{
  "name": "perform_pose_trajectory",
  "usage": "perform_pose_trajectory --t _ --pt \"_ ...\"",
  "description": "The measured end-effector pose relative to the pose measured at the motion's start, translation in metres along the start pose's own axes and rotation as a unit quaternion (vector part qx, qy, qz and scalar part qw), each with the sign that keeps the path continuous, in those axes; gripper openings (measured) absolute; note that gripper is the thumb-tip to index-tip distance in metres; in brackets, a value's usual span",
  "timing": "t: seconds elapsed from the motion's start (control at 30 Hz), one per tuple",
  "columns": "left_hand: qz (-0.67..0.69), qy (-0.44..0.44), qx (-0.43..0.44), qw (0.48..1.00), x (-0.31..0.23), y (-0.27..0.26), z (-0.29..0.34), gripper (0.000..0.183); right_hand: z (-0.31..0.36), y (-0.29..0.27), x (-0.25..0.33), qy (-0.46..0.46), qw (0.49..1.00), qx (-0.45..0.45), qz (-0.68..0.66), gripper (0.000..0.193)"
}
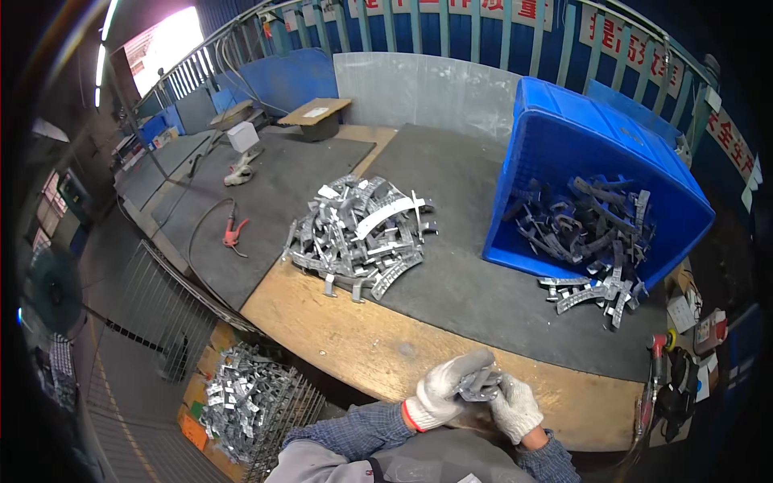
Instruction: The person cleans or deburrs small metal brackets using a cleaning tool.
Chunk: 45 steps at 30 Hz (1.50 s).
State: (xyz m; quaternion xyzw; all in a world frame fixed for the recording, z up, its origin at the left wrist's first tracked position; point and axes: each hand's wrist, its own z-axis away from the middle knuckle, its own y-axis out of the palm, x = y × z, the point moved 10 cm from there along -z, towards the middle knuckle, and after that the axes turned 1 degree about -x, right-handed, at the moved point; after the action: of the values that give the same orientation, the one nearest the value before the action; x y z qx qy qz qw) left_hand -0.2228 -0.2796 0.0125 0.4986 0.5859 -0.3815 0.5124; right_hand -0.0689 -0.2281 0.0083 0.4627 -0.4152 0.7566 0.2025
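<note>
Both my hands wear white knitted gloves and are close together over the wooden front edge of the bench. My left hand (441,394) is closed around a small grey metal casting (480,386), its thumb side lying over the top. The fingers of my right hand (518,410) grip the same piece from the other side. Much of the casting is hidden by the gloves. Beyond them, a heap of curved, ribbed metal castings (358,233) lies on the dark mat. To the right, a blue plastic bin (527,145) rests on its side, with similar castings (588,221) inside and spilling from its mouth.
A red air blow gun (233,233) with a hose lies on the left mat (306,173). At lower left a wire cage (302,410) holds many castings. A red power tool (660,346) sits at the right edge. Past the floor grating stands a fan (56,294).
</note>
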Motion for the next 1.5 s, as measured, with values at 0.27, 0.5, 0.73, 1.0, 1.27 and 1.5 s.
perform_pose_trajectory --t 0.27,0.5,0.73,1.0,1.27,1.5 --pt "-0.468 0.082 -0.119 0.872 -0.043 -0.109 -0.084 0.036 0.018 -0.040 -0.023 -0.008 0.988 -0.064 0.142 0.034" --pt "-0.581 0.219 -0.359 0.697 -0.152 -0.185 -0.156 0.061 0.037 -0.074 -0.055 0.027 0.968 -0.199 0.151 0.031" --pt "-0.391 0.231 0.021 0.891 -0.075 0.063 -0.205 0.051 0.063 -0.112 -0.096 0.082 0.941 -0.284 0.162 0.031" --pt "-0.511 0.210 0.235 0.799 0.045 0.285 -0.241 0.062 0.082 -0.123 -0.129 0.059 0.919 -0.379 0.090 0.034" --pt "-0.581 0.244 0.184 0.754 0.072 0.280 -0.254 0.050 0.076 -0.120 -0.133 0.024 0.929 -0.359 0.083 0.033" --pt "-0.038 -0.111 0.204 0.972 0.054 0.155 -0.183 0.052 0.079 -0.134 -0.091 -0.011 0.930 -0.368 -0.016 0.032"
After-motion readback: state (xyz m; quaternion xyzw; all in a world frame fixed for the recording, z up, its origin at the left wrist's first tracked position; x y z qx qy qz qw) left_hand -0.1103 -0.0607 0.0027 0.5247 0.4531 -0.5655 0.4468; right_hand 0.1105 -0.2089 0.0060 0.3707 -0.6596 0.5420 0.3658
